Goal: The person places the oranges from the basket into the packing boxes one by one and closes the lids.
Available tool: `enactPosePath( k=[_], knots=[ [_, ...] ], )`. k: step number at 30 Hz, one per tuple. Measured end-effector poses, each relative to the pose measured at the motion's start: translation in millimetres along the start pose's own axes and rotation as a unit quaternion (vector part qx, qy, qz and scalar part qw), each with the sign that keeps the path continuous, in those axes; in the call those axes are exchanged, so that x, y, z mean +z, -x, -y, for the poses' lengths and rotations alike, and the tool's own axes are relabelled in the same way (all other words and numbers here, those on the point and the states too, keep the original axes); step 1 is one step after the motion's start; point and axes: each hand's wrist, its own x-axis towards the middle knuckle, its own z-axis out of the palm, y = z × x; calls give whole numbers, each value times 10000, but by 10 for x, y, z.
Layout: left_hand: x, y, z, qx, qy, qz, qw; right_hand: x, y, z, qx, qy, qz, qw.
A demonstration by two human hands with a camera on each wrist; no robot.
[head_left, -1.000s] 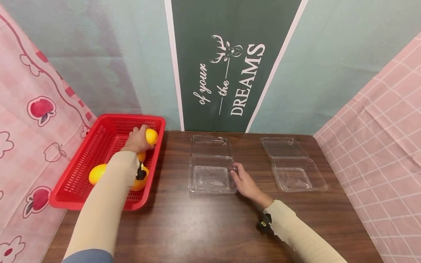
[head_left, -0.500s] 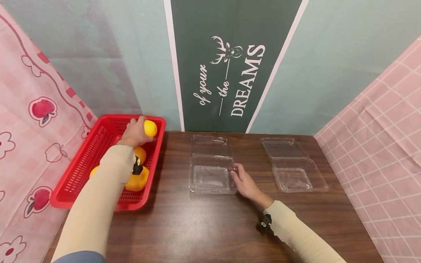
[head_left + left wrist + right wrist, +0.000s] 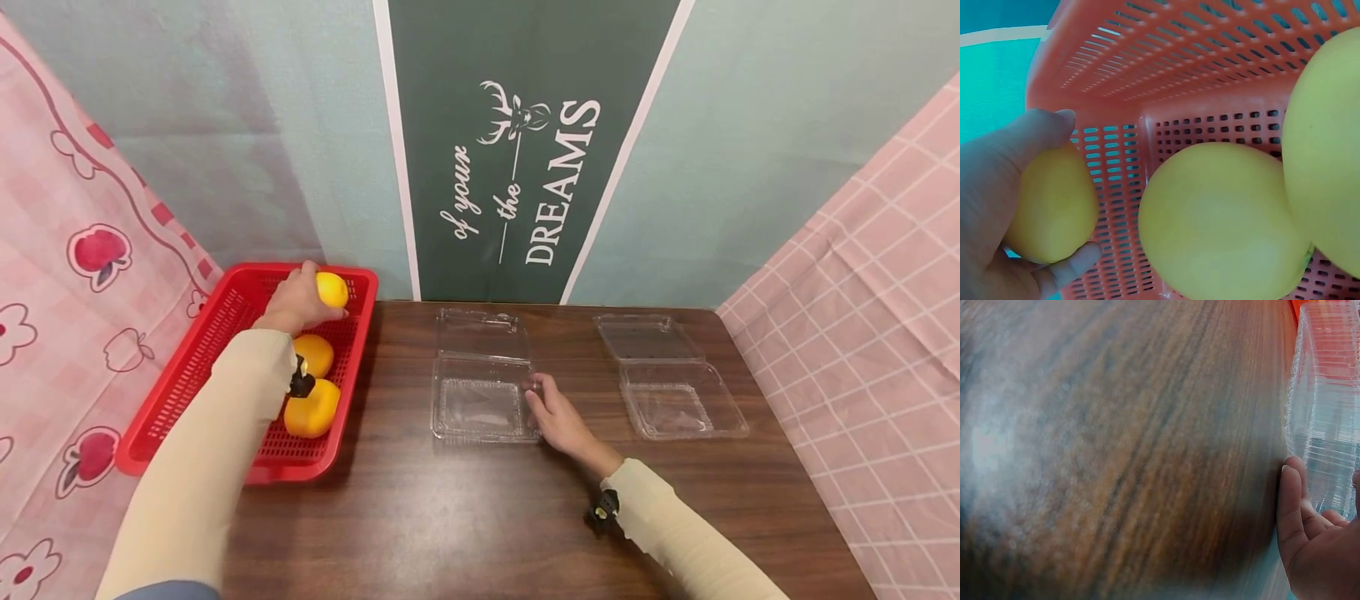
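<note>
My left hand (image 3: 296, 298) grips a yellow lemon (image 3: 332, 290) over the far right corner of the red basket (image 3: 365, 333). In the left wrist view, thumb and fingers wrap the lemon (image 3: 1054, 206) from both sides. Two oranges, one (image 3: 313, 356) behind the other (image 3: 311, 408), lie in the basket below my wrist. My right hand (image 3: 558, 417) holds the right side of an open clear plastic clamshell container (image 3: 480, 408), its lid folded back. The right wrist view shows my fingers (image 3: 1291, 506) against the container's ribbed wall (image 3: 1329, 412).
A second open clear clamshell (image 3: 671, 408) stands farther right on the brown wooden table (image 3: 465, 517). A green fabric backdrop (image 3: 510, 42) rises behind the table. Pink patterned cloths (image 3: 52, 333) hang along the left and right sides.
My left hand has lifted the lemon slightly and shifted it left, toward the basket's far side. The oranges show more fully, while my sleeve now covers the other yellow fruit. My right hand stays put.
</note>
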Motion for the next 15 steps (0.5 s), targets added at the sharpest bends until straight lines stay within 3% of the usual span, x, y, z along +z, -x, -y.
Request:
enactPosePath(
  k=[15],
  knots=[
    [-101,137,6,118,69,-27,9999,66,31,-9,62,34,-94,9999]
  ],
)
